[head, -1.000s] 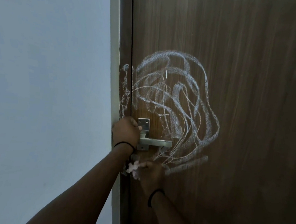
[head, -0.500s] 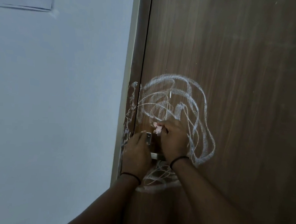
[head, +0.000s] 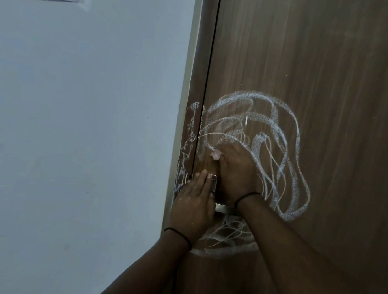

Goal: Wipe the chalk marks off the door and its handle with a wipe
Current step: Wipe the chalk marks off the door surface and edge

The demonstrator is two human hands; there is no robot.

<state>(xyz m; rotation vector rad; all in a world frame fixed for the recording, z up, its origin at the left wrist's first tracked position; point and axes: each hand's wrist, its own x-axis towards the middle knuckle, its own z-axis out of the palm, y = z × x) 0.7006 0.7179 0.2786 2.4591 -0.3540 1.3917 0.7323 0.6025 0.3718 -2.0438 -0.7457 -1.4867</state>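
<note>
Far left: plain wall [head: 75, 127], nothing to be cleaned there. Door frame [head: 190, 132] next, chalk smears seen down its edge beside the gap.

Left hand [head: 193, 206] laid flat over the handle [head: 222, 208] and its plate; grip spread, fingers straight, nothing pinched. Only a short stretch of lever and one plate corner are left visible between the two hands.

Right hand [head: 235, 170] placed just above the plate, against the door [head: 330, 87]. Grip closed around the wipe [head: 216, 154]; only a small pale wad is exposed at the thumb side, touching the panel at the inner edge of the chalk marks [head: 280, 139].

Chalk scribble is spread above, right of and below the hands. Judged mostly uncleaned; task early.

Risks from here:
- Wipe bunched too small: chalk could be smeared by bare knuckles rather than lifted.
- Wad saturated quickly by heavy chalk: dust would be redeposited if not refolded.
- Handle covered by left hand: marks underneath could be missed, or chalk transferred from palm.
- Lower scribble under the forearms and frame smears likely to be overlooked.
- Lever could be pressed down and the door swung if weight is leaned on it.
</note>
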